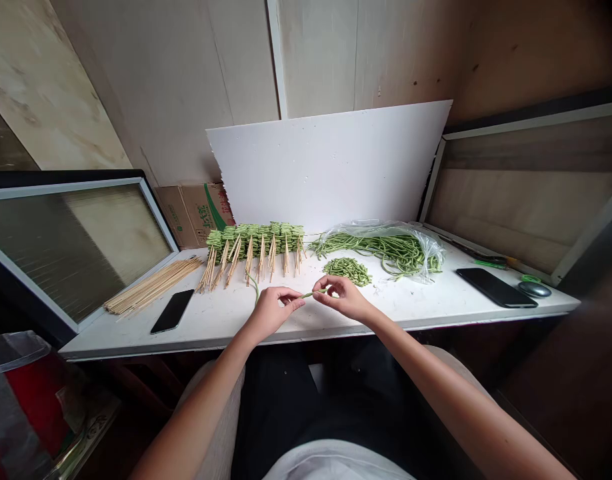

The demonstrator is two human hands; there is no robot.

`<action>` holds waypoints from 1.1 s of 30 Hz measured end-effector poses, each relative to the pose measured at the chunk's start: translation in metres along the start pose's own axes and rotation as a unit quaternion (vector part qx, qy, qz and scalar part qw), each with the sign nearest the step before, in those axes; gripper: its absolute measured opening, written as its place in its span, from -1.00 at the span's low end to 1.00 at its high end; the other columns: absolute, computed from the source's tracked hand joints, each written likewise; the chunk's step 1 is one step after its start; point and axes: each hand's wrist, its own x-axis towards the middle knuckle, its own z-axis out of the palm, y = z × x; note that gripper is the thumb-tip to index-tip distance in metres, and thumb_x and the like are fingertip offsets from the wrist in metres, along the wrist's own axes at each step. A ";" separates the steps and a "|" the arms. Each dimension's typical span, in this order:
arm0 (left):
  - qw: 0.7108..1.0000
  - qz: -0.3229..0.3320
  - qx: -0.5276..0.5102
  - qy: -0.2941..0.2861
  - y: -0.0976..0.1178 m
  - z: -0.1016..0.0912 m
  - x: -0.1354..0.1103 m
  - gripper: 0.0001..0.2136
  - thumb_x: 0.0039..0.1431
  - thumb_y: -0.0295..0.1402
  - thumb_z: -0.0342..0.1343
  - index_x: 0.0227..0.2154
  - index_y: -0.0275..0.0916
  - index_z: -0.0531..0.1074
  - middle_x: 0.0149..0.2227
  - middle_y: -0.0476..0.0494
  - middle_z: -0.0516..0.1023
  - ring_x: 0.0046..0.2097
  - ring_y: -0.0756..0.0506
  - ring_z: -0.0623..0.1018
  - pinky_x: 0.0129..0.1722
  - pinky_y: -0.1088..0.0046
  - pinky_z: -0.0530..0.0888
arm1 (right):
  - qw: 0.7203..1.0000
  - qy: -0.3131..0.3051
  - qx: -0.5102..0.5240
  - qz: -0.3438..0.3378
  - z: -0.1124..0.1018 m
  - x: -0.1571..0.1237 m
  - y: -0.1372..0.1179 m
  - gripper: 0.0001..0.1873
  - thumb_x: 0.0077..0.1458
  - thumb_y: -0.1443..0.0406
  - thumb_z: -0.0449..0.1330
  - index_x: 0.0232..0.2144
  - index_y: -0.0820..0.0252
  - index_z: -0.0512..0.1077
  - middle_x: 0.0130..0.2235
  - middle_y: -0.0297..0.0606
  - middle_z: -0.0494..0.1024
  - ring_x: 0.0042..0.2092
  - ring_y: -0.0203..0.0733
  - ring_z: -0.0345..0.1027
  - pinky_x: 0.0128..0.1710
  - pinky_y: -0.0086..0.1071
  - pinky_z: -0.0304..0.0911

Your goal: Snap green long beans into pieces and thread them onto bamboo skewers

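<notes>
My left hand (273,310) and my right hand (342,297) meet over the front of the white table (436,300), both pinched on a thin green bean piece (313,293) held between them. A long green bean strand (253,283) trails from the left hand toward the back. Behind the hands lies a row of finished bean skewers (256,243) on bamboo sticks. A small heap of cut bean pieces (347,269) sits just beyond my right hand.
Long green beans (381,247) lie in a clear plastic bag at the back right. A bundle of bare bamboo skewers (153,285) and a dark phone (173,311) lie at the left. Another phone (496,287) and a mouse (535,289) rest at the right. A white board (331,160) leans behind.
</notes>
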 end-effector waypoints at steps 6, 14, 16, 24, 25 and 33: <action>0.995 0.073 0.052 0.036 0.009 0.002 -0.005 -0.89 0.19 -0.31 0.34 -0.25 -0.16 0.71 -0.26 -0.13 0.70 -0.25 -0.12 0.59 -0.20 0.38 0.46 | 0.997 0.021 -0.051 -0.045 0.004 -0.001 -0.005 -0.73 0.13 0.05 0.41 -0.31 0.12 0.61 -0.28 -0.21 0.64 -0.21 -0.12 0.44 -0.29 -0.31 0.24; 0.995 0.081 0.022 -0.049 0.012 0.005 -0.008 -0.85 0.31 -0.33 0.19 -0.31 -0.21 0.65 -0.27 -0.10 0.70 -0.21 -0.12 0.62 -0.13 0.39 0.47 | 0.988 0.001 -0.115 -0.103 0.010 -0.003 -0.011 -0.93 0.25 0.29 0.30 -0.33 0.10 0.56 -0.33 -0.24 0.58 -0.14 -0.07 0.33 -0.07 -0.21 0.24; 0.995 0.069 0.008 -0.067 0.011 0.007 -0.008 -0.82 0.31 -0.39 0.15 -0.36 -0.23 0.63 -0.30 -0.10 0.68 -0.22 -0.12 0.62 -0.13 0.39 0.47 | 0.987 -0.006 -0.116 -0.110 0.012 -0.004 -0.010 -0.92 0.24 0.32 0.31 -0.35 0.10 0.56 -0.35 -0.25 0.58 -0.15 -0.06 0.31 -0.04 -0.19 0.21; 0.991 0.059 -0.075 -0.094 0.006 0.011 -0.006 -0.77 0.20 -0.53 0.07 -0.47 -0.29 0.60 -0.38 -0.14 0.64 -0.32 -0.08 0.61 -0.23 0.43 0.52 | 0.992 -0.061 -0.035 -0.107 0.011 -0.003 -0.009 -0.83 0.25 0.18 0.32 -0.37 0.10 0.57 -0.34 -0.22 0.57 -0.12 -0.05 0.33 0.00 -0.18 0.20; 0.990 0.060 -0.081 -0.098 0.006 0.011 -0.005 -0.77 0.21 -0.52 0.08 -0.48 -0.29 0.60 -0.40 -0.14 0.64 -0.33 -0.08 0.60 -0.24 0.44 0.52 | 0.992 -0.068 -0.021 -0.105 0.011 -0.003 -0.010 -0.80 0.25 0.15 0.32 -0.37 0.11 0.57 -0.34 -0.22 0.57 -0.12 -0.05 0.34 0.00 -0.18 0.21; 0.986 0.055 -0.079 -0.138 0.015 0.004 -0.008 -0.76 0.29 -0.32 0.16 -0.45 -0.32 0.60 -0.48 -0.15 0.59 -0.41 -0.05 0.54 -0.31 0.45 0.50 | 0.990 -0.102 0.041 -0.085 -0.008 0.003 -0.008 -0.65 0.18 -0.01 0.34 -0.37 0.14 0.55 -0.34 -0.23 0.54 -0.21 -0.11 0.38 -0.07 -0.20 0.28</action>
